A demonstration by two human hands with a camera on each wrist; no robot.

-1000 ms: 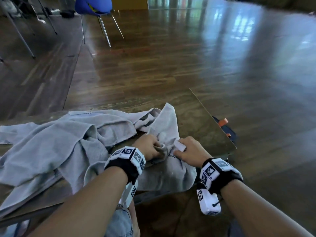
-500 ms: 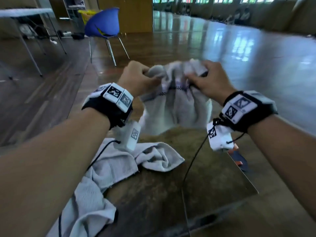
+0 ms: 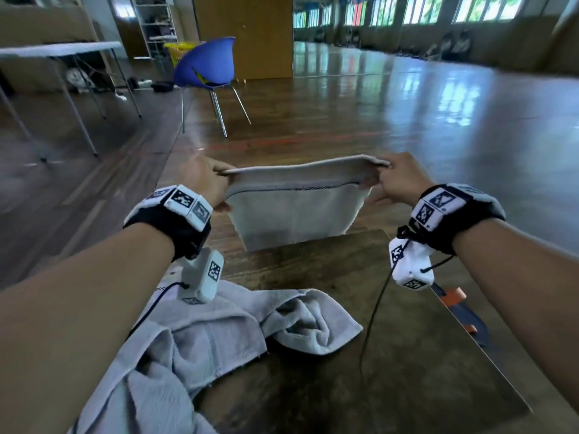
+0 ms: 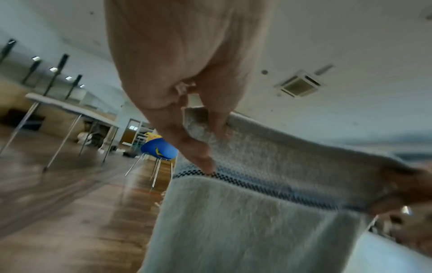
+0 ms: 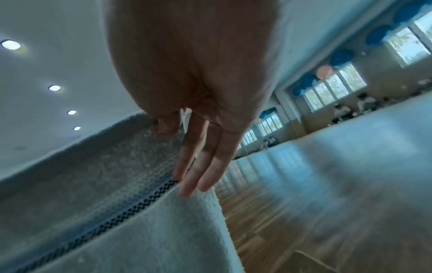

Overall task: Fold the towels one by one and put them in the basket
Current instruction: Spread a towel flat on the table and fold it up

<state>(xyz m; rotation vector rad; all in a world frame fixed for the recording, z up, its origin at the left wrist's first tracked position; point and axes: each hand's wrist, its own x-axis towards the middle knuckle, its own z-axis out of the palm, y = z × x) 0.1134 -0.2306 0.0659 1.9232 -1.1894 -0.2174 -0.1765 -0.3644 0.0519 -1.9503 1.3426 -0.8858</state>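
A small grey towel [image 3: 294, 211] with a dark checked stripe hangs stretched flat in the air beyond the table's far edge. My left hand [image 3: 208, 181] pinches its top left corner and my right hand [image 3: 396, 180] pinches its top right corner. The left wrist view shows thumb and fingers [image 4: 198, 146] clamped on the towel [image 4: 257, 212] edge. In the right wrist view the thumb holds the towel [image 5: 117, 194] hem while the other fingers [image 5: 203, 166] lie straight along it. A heap of crumpled grey towels [image 3: 203, 336] lies on the brown table [image 3: 407, 371] under my left forearm. No basket is clearly visible.
A blue chair [image 3: 208, 67] stands on the wooden floor beyond the table, with a white folding table [image 3: 59, 50] at far left. A dark object with orange parts [image 3: 457, 305] lies off the table's right edge. Cables hang from both wrist cameras.
Both hands lifted one towel off the heap, raised it, then moved apart, so the bunched cloth now hangs spread flat between them. The view tilted up toward the room.
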